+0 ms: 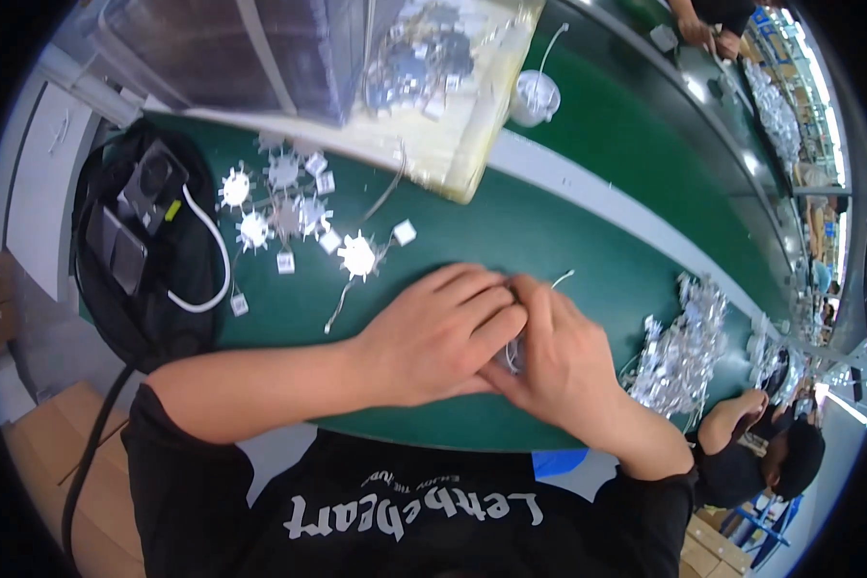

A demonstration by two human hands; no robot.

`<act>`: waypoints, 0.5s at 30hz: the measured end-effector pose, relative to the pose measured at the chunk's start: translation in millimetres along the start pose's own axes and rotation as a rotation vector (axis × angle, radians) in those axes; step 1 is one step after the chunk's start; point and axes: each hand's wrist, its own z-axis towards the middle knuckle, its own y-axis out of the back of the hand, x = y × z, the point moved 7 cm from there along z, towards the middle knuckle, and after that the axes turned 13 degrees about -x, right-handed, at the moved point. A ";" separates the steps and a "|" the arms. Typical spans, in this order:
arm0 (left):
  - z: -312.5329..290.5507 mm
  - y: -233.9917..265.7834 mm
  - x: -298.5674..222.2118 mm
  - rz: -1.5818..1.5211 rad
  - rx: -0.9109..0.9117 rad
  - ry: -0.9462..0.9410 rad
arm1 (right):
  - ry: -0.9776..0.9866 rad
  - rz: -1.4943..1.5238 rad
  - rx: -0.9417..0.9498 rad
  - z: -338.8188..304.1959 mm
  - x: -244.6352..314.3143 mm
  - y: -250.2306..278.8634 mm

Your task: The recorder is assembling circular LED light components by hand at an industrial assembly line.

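Observation:
My left hand (443, 332) and my right hand (564, 356) meet over the green table, fingers curled together and closed around a small part with white wires (513, 356). Most of that part is hidden by my fingers. One thin wire end (563, 278) sticks out beyond my right hand. To the left of my hands lies a shiny silver star-shaped piece (357, 256) with a wire and a small white tag. Several similar star-shaped pieces (284, 214) are spread farther left.
A heap of silver pieces (682, 352) lies to the right. At the back stand a yellow-edged tray (472, 164) and a translucent bin (231, 58). A white cup (535, 98) sits beyond. At left is a black bag (116, 328). Other people work at right.

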 end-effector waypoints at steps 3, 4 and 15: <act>-5.1 2.2 -0.1 -0.004 -0.032 -0.004 | -0.257 0.163 -0.148 -11.4 -7.7 -3.6; -5.5 -0.5 2.3 -0.018 -0.028 0.005 | -0.269 0.162 -0.136 -17.6 -5.0 -8.2; -6.6 -4.2 -4.8 -0.088 0.025 -0.036 | -0.389 0.603 -0.447 -75.8 -21.3 -19.4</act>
